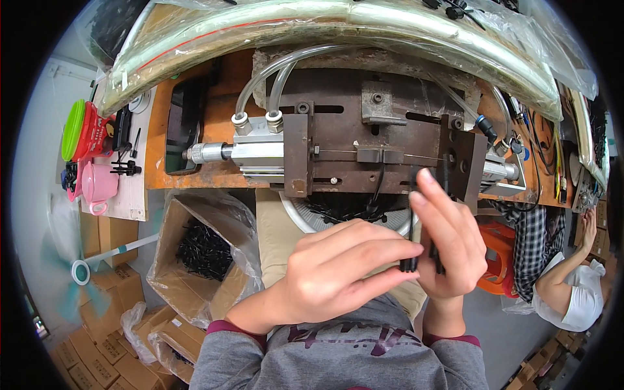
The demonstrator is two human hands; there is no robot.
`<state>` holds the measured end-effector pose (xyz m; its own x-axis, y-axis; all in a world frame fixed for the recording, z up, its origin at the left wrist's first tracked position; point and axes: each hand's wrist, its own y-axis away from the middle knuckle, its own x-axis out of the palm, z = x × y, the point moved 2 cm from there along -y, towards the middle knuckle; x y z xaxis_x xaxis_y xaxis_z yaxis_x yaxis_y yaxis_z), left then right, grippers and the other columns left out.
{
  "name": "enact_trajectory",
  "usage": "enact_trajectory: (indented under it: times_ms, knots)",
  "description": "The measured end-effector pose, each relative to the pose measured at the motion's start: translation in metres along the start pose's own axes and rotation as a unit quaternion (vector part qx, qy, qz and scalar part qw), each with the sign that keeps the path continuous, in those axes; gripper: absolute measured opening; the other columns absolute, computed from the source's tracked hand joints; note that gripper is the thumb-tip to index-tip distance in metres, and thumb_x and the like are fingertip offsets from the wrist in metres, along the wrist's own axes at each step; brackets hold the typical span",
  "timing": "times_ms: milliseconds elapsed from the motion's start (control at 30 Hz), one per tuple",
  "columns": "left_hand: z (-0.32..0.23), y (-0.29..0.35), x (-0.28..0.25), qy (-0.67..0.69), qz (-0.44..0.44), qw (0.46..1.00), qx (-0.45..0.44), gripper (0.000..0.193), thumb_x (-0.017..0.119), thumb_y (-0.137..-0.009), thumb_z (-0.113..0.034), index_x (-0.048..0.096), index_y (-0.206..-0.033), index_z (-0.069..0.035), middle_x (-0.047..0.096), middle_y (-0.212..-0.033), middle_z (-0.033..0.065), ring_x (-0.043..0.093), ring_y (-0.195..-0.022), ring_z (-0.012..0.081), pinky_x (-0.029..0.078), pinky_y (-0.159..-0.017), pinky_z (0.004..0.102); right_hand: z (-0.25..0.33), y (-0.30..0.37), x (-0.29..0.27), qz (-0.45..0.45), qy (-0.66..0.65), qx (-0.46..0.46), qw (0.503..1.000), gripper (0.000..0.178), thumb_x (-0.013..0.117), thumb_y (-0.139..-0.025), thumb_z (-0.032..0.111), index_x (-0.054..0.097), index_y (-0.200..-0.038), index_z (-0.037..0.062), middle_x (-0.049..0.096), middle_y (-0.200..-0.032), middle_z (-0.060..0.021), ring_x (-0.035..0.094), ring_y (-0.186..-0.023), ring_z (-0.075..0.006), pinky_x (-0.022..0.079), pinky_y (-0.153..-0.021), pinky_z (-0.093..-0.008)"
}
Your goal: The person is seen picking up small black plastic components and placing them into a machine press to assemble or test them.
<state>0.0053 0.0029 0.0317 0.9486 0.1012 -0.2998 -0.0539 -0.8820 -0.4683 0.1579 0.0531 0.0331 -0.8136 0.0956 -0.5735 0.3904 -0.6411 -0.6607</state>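
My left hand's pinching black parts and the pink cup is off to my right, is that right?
Not quite: the head view shows the pink cup off to your left, not your right. Your left hand is indeed pinching black parts.

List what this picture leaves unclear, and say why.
Head view: parts of the thin black strips, covered by the left hand and right hand.
Head view: far side of the white round-rimmed basin, hidden beneath the dark brown metal plate.
Head view: pale green translucent fan blades, blurred, probably by spinning.
Head view: co-worker in a white top, cut off by the right rim.
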Motion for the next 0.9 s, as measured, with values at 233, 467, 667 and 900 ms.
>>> enact_trajectory:
  times_ms: [233,467,667,900]
  knots:
    - [0.018,0.003,0.007,-0.284,-0.015,0.958,0.031,0.03,0.078,-0.064,-0.002,0.072,-0.094,0.0,0.069,-0.112,0.0129,0.067,-0.08,0.0215,0.054,-0.067,0.0302,-0.008,0.016,-0.005,-0.062,-0.034,0.099,0.993,0.033,0.059,-0.083,-0.019,0.061,-0.114,-0.0071,0.067,-0.109,-0.0224,0.069,-0.09,-0.0258,0.062,-0.069,-0.029]
    - [0.025,-0.001,0.013,-0.377,0.029,0.925,0.047,0.028,0.076,-0.066,-0.006,0.071,-0.093,-0.002,0.068,-0.119,0.0113,0.063,-0.064,0.0149,0.05,-0.06,0.0261,-0.013,0.015,-0.005,-0.079,-0.07,0.082,0.991,0.032,0.055,-0.088,-0.017,0.049,-0.117,-0.0046,0.066,-0.109,-0.0259,0.068,-0.093,-0.0304,0.061,-0.071,-0.0304]
    - [0.027,-0.002,0.013,-0.378,0.027,0.924,0.044,0.027,0.077,-0.066,-0.006,0.072,-0.092,-0.003,0.068,-0.118,0.0095,0.062,-0.06,0.0137,0.049,-0.057,0.0252,-0.011,0.016,-0.009,-0.051,-0.049,0.068,0.995,0.034,0.056,-0.087,-0.017,0.05,-0.117,-0.0029,0.066,-0.109,-0.0263,0.069,-0.093,-0.0295,0.058,-0.072,-0.0321]
    - [0.028,-0.002,0.012,-0.371,0.022,0.927,0.038,0.027,0.078,-0.065,-0.006,0.072,-0.092,-0.005,0.069,-0.119,0.0077,0.059,-0.056,0.0133,0.047,-0.054,0.0246,-0.01,0.013,-0.007,-0.058,-0.018,0.056,0.997,0.044,0.056,-0.072,-0.024,0.057,-0.112,-0.0051,0.069,-0.107,-0.0242,0.069,-0.091,-0.0296,0.054,-0.074,-0.0321]
